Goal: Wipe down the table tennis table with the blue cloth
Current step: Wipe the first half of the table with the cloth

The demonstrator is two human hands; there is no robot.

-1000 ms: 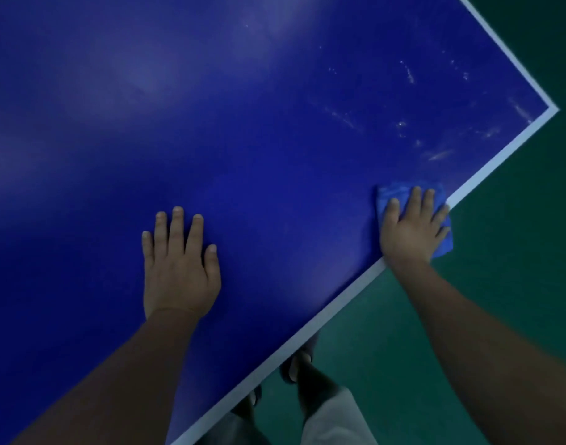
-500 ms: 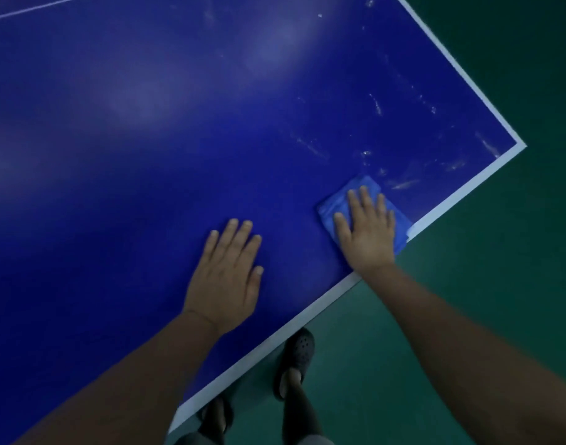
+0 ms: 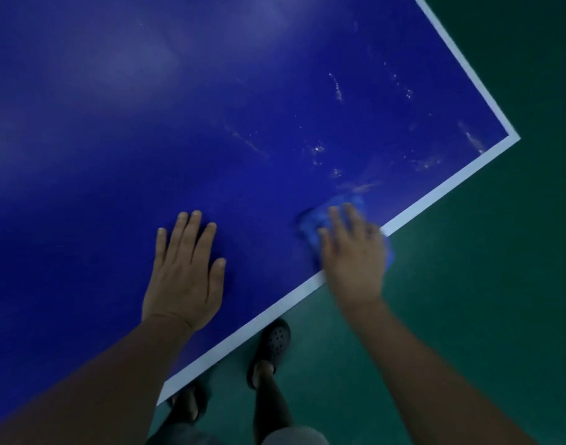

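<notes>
The dark blue table tennis table (image 3: 211,123) with a white edge line fills most of the head view; its corner is at the right. My right hand (image 3: 352,252), blurred by motion, presses flat on the blue cloth (image 3: 317,220) at the table's near edge; the cloth pokes out past my fingers and over the edge. My left hand (image 3: 185,271) rests flat on the table, fingers straight, a hand's width left of the cloth. Whitish streaks and specks (image 3: 320,149) mark the surface beyond the cloth toward the corner.
Green floor (image 3: 467,284) surrounds the table at the right and below. My feet in dark perforated clogs (image 3: 275,342) stand just under the near edge.
My right hand and the cloth have slid along the near edge, first left, now back toward the edge. My left hand has shifted right, closer to the cloth.
</notes>
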